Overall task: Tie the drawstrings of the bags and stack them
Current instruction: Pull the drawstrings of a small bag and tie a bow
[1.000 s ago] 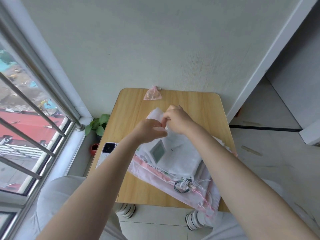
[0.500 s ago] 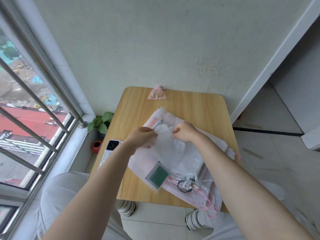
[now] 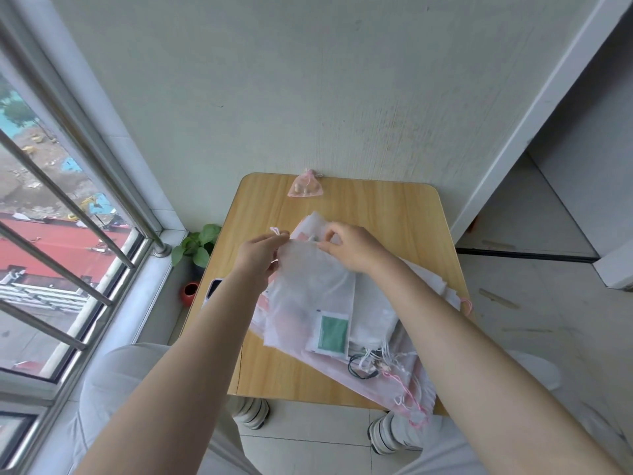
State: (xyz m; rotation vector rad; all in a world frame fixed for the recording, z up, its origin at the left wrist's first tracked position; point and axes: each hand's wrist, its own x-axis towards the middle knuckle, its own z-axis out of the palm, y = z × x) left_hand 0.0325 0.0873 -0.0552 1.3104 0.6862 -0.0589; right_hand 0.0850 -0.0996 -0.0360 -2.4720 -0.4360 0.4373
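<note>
The sheer white mesh drawstring bag (image 3: pixel 313 286) lies on top of a loose pile of similar white and pale pink mesh bags (image 3: pixel 383 313) in the middle of the light wooden desk (image 3: pixel 404 228), its mouth towards the desk's far edge. Through its thin cloth shows a white packet with a green square (image 3: pixel 331 333) at the bag's near end. The left hand (image 3: pixel 261 257) is closed in a pinch at the bag's top left corner, thumb and forefinger gripping the mouth, with a small loop of pink drawstring (image 3: pixel 275 230) sticking up just beyond the fingertips. The right hand (image 3: pixel 352 248) is curled over the top right of the mouth, fingertips pressed on the gathered cloth; whether it has a cord in its grasp cannot be told. Near the desk's front right corner, a tangle of white and pink cords (image 3: pixel 400 378) and a black loop (image 3: pixel 359 368) trails from the pile over the edge. A small pink bag, drawn shut (image 3: pixel 305 186), sits alone at the far edge against the wall. A phone (image 3: pixel 213 289) lies at the left edge, partly hidden by the left forearm. Beyond that edge, on the floor, stands a green plant in a red pot (image 3: pixel 195 255).
</note>
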